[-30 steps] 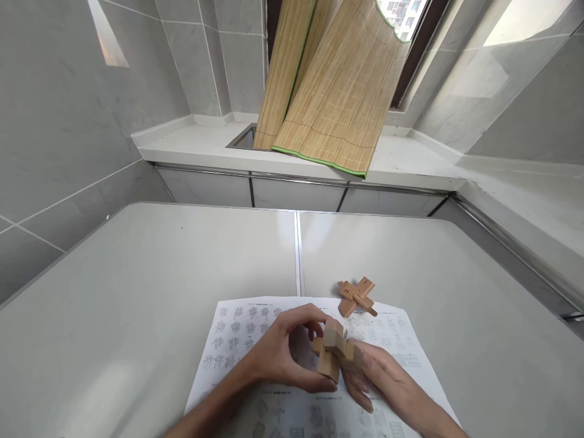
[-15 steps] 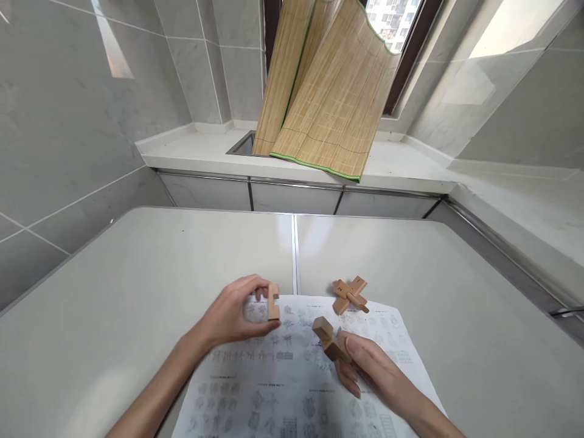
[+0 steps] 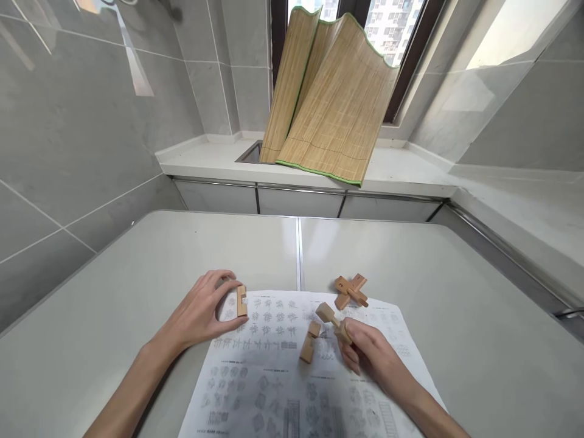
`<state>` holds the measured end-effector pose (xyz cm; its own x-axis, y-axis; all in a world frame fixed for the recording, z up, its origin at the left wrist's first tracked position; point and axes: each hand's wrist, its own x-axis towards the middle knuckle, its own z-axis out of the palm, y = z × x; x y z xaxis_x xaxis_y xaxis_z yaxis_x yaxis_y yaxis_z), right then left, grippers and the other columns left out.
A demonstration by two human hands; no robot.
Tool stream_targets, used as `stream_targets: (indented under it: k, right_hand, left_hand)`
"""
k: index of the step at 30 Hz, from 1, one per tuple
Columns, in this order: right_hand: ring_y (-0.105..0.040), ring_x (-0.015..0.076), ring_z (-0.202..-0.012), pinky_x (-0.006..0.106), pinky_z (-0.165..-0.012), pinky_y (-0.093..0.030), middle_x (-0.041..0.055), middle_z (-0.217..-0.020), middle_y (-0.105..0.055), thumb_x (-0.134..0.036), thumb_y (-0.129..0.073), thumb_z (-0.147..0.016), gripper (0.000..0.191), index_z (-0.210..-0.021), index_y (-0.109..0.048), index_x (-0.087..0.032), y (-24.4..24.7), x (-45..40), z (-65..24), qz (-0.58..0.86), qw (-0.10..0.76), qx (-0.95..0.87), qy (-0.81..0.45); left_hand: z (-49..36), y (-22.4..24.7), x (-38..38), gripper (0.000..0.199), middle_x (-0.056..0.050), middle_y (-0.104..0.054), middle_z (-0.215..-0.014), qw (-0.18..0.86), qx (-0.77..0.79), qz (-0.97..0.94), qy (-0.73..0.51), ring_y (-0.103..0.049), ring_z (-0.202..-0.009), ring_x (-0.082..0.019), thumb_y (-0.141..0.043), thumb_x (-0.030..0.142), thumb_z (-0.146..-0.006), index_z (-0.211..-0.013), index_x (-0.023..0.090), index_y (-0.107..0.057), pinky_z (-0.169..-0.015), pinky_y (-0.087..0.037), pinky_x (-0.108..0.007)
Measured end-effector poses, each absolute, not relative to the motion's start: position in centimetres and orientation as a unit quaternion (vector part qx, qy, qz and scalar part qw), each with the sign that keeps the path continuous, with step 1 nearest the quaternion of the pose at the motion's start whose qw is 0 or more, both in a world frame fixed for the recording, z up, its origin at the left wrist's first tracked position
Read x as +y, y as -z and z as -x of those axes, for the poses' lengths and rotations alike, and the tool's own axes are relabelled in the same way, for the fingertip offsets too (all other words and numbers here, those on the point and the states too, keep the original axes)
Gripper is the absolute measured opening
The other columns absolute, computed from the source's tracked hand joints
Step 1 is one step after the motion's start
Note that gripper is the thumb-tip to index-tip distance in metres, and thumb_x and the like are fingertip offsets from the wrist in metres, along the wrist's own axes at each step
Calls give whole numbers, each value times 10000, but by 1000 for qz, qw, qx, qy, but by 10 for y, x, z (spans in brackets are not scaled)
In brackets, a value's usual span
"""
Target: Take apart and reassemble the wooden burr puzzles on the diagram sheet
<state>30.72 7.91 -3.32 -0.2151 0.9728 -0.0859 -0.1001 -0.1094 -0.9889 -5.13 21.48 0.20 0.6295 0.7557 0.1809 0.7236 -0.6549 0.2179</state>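
Observation:
My left hand (image 3: 205, 310) pinches a small notched wooden block (image 3: 241, 302) between thumb and fingertips, near the top left of a printed sheet (image 3: 255, 383). In my right hand (image 3: 369, 347) is a wooden puzzle piece (image 3: 325, 313) with a narrow middle, its far end pointing up and left; fingers cover part of the near end. A second notched wooden block (image 3: 306, 350) lies on the paper, left of my right hand and touched by neither hand. Beyond that hand, several numbered wooden pieces form a cross (image 3: 349, 291) at the sheet's far edge.
The sheet carries rows of small printed diagrams. It lies on a white table (image 3: 219, 243) with a seam down its middle. Behind stands a white ledge (image 3: 205, 159), where a bamboo mat (image 3: 337, 109) leans against the window.
My left hand has moved left with its notched block. A notched block now lies on the paper, beside my right hand, which holds the narrow-middled piece. The camera view has shifted slightly.

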Motion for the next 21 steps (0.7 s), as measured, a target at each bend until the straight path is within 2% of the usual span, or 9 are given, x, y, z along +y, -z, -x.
stream_targets:
  k: [3,5,8,11,14,16,21]
  right_hand:
    - [-342,135,-569,280,-552,-276,-51,-613,-382,-594,-500,-1025,502,-686,-449,-228,34,78,-306,558,420,-547,-462]
    - [-351,132,-554,272,-549,-279,-56,-572,-371,-563,-529,-1009,504,-649,-406,-231,37,78,-304,609,395,-589,-354]
    - [-367,115,-493,259,-534,-288,-67,-523,-354,-464,-535,-997,484,-628,-322,-237,42,77,-301,631,370,-649,-209]
    - [-382,105,-450,254,-515,-276,-68,-508,-393,-376,-549,-972,420,-632,-347,-234,46,76,-301,625,353,-690,-93]
    - [-408,105,-433,262,-511,-259,-58,-503,-445,-329,-559,-952,375,-631,-391,-232,46,75,-300,619,326,-713,-48]
    - [-432,112,-435,274,-517,-242,-45,-506,-484,-314,-571,-937,360,-626,-410,-229,46,74,-298,615,301,-728,-45]
    - [-482,120,-450,277,-542,-243,-27,-516,-562,-359,-603,-957,369,-638,-484,-215,45,74,-295,588,291,-749,-92]
  left_hand:
    - [33,-5,203,730,-145,-518,-1454,72,396,-904,-146,-484,-1330,-383,-730,606,-851,-1462,275,-506,-1038,-486,-530]
    - [10,-4,192,704,-138,-536,-1456,104,361,-914,-152,-500,-1334,-367,-744,573,-863,-1458,283,-508,-1068,-483,-526]
    - [-30,2,173,723,-129,-588,-1425,160,285,-931,-165,-525,-1336,-343,-806,508,-839,-1452,275,-501,-1111,-467,-509]
    - [-61,10,163,843,-126,-586,-1458,213,231,-934,-172,-525,-1367,-342,-829,493,-822,-1524,284,-413,-1135,-458,-511]
    - [-75,16,162,1004,-165,-519,-1534,241,217,-928,-184,-479,-1422,-371,-837,554,-793,-1586,251,-301,-1161,-437,-537]
    - [-80,17,164,1029,-179,-506,-1543,250,214,-925,-190,-476,-1424,-384,-849,555,-775,-1585,239,-299,-1163,-431,-546]
    - [-94,19,164,872,-150,-595,-1448,273,193,-921,-201,-552,-1335,-354,-852,517,-789,-1501,252,-424,-1106,-471,-500]
